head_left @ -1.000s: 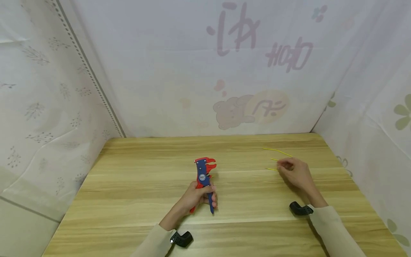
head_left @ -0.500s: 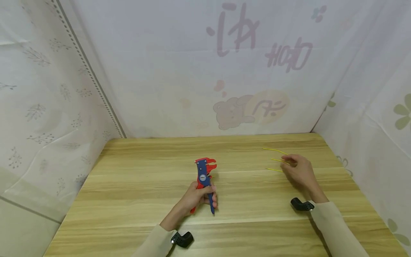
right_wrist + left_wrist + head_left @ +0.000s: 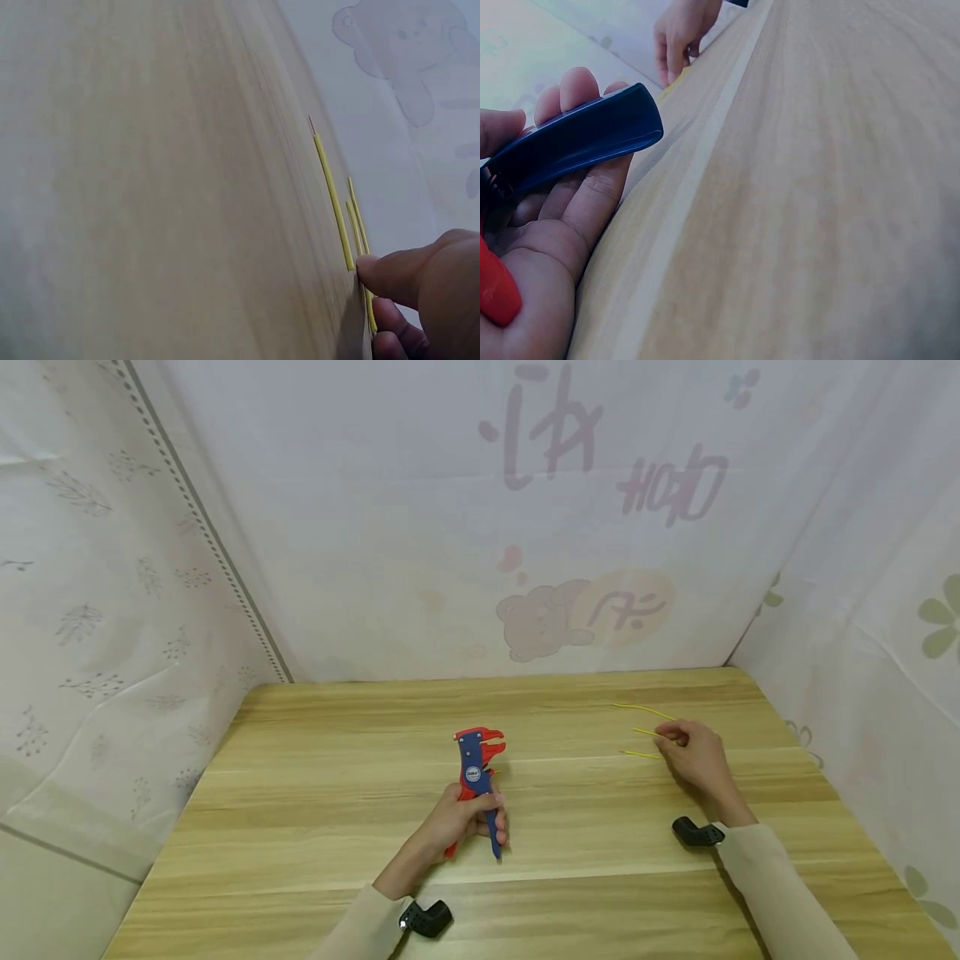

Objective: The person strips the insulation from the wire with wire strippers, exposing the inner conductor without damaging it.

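My left hand [image 3: 450, 820] grips a red and blue wire stripper [image 3: 472, 760] by its handles, its head pointing toward the back wall. In the left wrist view, its blue handle [image 3: 577, 139] crosses the fingers. Farther right, thumb and forefinger of my right hand [image 3: 697, 760] pinch the middle one of three short yellow wires [image 3: 643, 732] near its right end. Behind it lies a longer, slightly bent yellow wire [image 3: 643, 708], its right end behind the hand. The nearest yellow wire [image 3: 334, 202] lies beside the thumb and shows a thin bare tip in the right wrist view.
Everything rests on a wood-grain table [image 3: 300, 802]. Pale printed cloth [image 3: 390, 527] hangs along its back and both sides. A black wrist camera sits on each cuff, close over the tabletop.
My right hand first drew back to the right with its fingers parted, then came slightly left and closed thumb and forefinger at the middle wire. The left hand and wire stripper stay in place.
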The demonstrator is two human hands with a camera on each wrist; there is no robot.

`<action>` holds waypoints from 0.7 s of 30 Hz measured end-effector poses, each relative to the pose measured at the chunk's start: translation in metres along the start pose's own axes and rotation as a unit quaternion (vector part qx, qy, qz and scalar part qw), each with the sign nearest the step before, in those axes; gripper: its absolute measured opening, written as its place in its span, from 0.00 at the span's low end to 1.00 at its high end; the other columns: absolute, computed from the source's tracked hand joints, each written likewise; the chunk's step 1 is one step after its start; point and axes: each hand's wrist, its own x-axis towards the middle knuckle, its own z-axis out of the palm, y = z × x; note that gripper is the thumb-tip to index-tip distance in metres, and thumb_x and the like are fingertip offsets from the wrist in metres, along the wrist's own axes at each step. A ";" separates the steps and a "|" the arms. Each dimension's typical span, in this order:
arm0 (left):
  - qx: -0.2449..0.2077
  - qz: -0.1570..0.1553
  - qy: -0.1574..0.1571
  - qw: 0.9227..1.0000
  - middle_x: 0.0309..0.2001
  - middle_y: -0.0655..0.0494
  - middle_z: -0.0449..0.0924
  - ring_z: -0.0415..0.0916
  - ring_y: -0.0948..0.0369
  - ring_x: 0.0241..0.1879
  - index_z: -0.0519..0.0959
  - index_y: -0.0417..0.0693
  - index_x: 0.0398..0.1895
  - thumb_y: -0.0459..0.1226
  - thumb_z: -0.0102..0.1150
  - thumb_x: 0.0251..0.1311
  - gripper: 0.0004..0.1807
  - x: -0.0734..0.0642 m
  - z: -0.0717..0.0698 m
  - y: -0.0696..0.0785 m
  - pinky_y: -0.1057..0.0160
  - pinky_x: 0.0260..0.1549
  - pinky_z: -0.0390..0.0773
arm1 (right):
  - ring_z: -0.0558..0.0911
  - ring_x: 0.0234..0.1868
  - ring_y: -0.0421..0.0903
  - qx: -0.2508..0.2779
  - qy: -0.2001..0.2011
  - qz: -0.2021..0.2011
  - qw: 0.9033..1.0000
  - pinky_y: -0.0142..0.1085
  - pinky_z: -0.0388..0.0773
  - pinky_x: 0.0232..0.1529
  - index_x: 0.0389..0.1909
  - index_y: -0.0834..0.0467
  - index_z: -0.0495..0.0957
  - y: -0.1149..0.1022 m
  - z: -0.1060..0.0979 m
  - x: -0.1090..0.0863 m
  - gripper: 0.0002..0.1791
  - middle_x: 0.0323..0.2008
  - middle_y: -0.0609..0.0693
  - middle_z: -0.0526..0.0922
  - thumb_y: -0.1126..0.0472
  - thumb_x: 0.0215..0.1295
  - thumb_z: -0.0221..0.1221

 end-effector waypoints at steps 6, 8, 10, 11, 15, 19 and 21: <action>0.001 -0.001 0.002 1.000 0.27 0.55 0.84 0.86 0.58 0.27 0.72 0.39 0.45 0.37 0.57 0.72 0.09 0.000 0.000 0.000 0.54 0.38 0.90 | 0.77 0.35 0.49 -0.020 -0.012 0.008 1.000 0.38 0.71 0.37 0.40 0.62 0.84 -0.005 0.000 0.002 0.08 0.34 0.57 0.83 0.60 0.71 0.61; 0.000 0.000 0.002 1.000 0.27 0.55 0.84 0.86 0.59 0.27 0.72 0.39 0.45 0.37 0.57 0.72 0.10 0.000 0.000 0.000 0.54 0.38 0.90 | 0.78 0.36 0.50 -0.027 -0.022 0.010 0.999 0.38 0.71 0.38 0.40 0.63 0.83 -0.005 0.000 0.003 0.08 0.34 0.57 0.82 0.61 0.72 0.60; 0.000 0.001 0.000 1.000 0.27 0.55 0.84 0.86 0.59 0.27 0.72 0.39 0.45 0.37 0.57 0.72 0.10 -0.001 0.000 0.001 0.54 0.37 0.90 | 0.78 0.36 0.51 -0.028 -0.033 0.009 0.999 0.38 0.71 0.38 0.40 0.63 0.83 -0.005 0.001 0.004 0.09 0.35 0.57 0.82 0.61 0.72 0.59; 0.000 0.001 -0.001 1.000 0.27 0.55 0.84 0.86 0.59 0.27 0.72 0.38 0.45 0.37 0.57 0.72 0.10 0.000 0.000 0.000 0.54 0.37 0.90 | 0.78 0.36 0.51 -0.027 -0.038 0.008 0.999 0.39 0.71 0.38 0.40 0.63 0.82 -0.006 0.001 0.004 0.09 0.35 0.58 0.82 0.61 0.73 0.58; -0.001 0.002 -0.004 1.000 0.27 0.56 0.84 0.86 0.59 0.27 0.71 0.37 0.46 0.37 0.56 0.73 0.10 -0.001 0.000 0.001 0.54 0.37 0.90 | 0.77 0.35 0.51 -0.014 -0.048 0.013 0.999 0.38 0.71 0.37 0.42 0.63 0.79 -0.009 -0.001 0.002 0.08 0.34 0.57 0.81 0.61 0.74 0.56; -0.001 0.001 -0.004 1.000 0.27 0.56 0.84 0.86 0.59 0.27 0.71 0.38 0.45 0.38 0.57 0.73 0.10 -0.001 0.000 0.001 0.54 0.37 0.90 | 0.76 0.34 0.49 -0.005 -0.044 0.014 0.999 0.38 0.70 0.36 0.43 0.63 0.77 -0.012 -0.001 0.001 0.08 0.32 0.56 0.80 0.61 0.75 0.54; -0.001 -0.001 -0.003 1.000 0.27 0.56 0.84 0.86 0.59 0.27 0.71 0.38 0.45 0.38 0.57 0.73 0.10 -0.001 0.000 0.001 0.54 0.37 0.89 | 0.76 0.33 0.48 -0.003 -0.043 0.012 0.999 0.37 0.70 0.36 0.43 0.62 0.76 -0.013 0.000 0.001 0.08 0.32 0.56 0.80 0.61 0.75 0.54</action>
